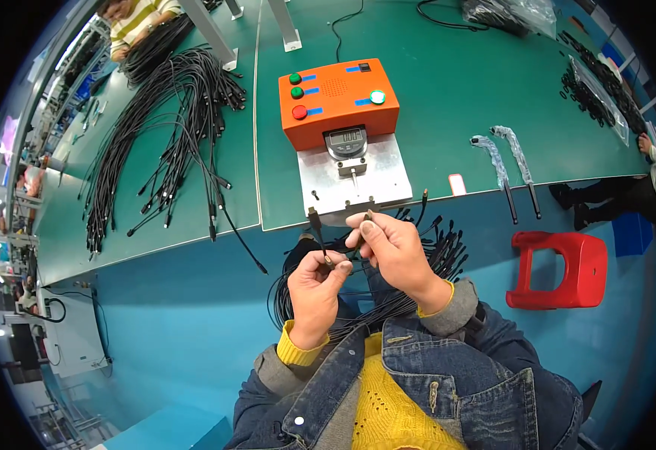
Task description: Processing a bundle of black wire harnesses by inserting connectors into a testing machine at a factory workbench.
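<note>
My left hand [314, 296] is closed in a pinch on a black cable, whose end with a small metal tip shows between thumb and forefinger. A black cable connector [313, 219] stands up just above those fingers. My right hand [399, 255] pinches a small black cable end, mostly hidden by the thumb and fingertips. Both hands are close together in front of the metal plate [316, 176] of a test fixture. On that plate sits a digital gauge [345, 142] against an orange box [339, 97] with round buttons. A bundle of black cables [448, 255] hangs below my hands.
Many black cables [118, 161] lie on the green table [433, 90] at left. Two plastic-wrapped cables [519, 161] lie at right, beside a white-and-red card [457, 184]. A red stool [586, 270] stands on the floor. Another person [140, 22] is at the far left.
</note>
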The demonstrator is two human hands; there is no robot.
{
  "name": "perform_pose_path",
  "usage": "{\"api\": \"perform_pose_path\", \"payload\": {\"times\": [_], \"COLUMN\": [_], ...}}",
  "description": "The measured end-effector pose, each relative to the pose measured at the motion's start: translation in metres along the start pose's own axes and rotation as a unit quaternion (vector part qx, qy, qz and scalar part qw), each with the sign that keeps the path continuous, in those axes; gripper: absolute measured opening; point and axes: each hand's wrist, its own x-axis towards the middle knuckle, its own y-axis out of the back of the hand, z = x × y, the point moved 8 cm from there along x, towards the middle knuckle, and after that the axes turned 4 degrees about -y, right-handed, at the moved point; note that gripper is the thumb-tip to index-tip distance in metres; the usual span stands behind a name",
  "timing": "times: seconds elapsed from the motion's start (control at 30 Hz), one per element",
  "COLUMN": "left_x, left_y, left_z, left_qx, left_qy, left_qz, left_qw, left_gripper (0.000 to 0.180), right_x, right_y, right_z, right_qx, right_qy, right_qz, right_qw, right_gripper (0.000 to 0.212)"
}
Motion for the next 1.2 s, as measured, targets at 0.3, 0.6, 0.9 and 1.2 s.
{"api": "perform_pose_path", "payload": {"times": [0.3, 0.6, 0.9, 1.2], "left_x": [0.000, -0.001, -0.001, -0.003], "left_y": [0.007, 0.009, 0.008, 0.004], "left_z": [0.006, 0.007, 0.005, 0.005], "left_qx": [0.011, -0.002, -0.006, -0.008], "left_qy": [-0.002, -0.002, -0.008, 0.009], "left_qz": [0.015, 0.013, 0.015, -0.003], "left_qw": [1.000, 1.000, 1.000, 1.000], "left_gripper": [0.008, 0.008, 0.010, 0.010], "right_x": [0.009, 0.007, 0.008, 0.012], "right_y": [0.005, -0.003, 0.003, 0.000], "right_z": [0.032, 0.038, 0.037, 0.027], "right_qx": [0.111, 0.207, 0.193, 0.227], "right_qy": [-0.112, -0.149, -0.135, -0.166], "right_qz": [-0.016, -0.034, -0.018, -0.020], "right_qw": [0.987, 0.966, 0.972, 0.959], "right_gripper": [0.025, 0.029, 0.028, 0.025]}}
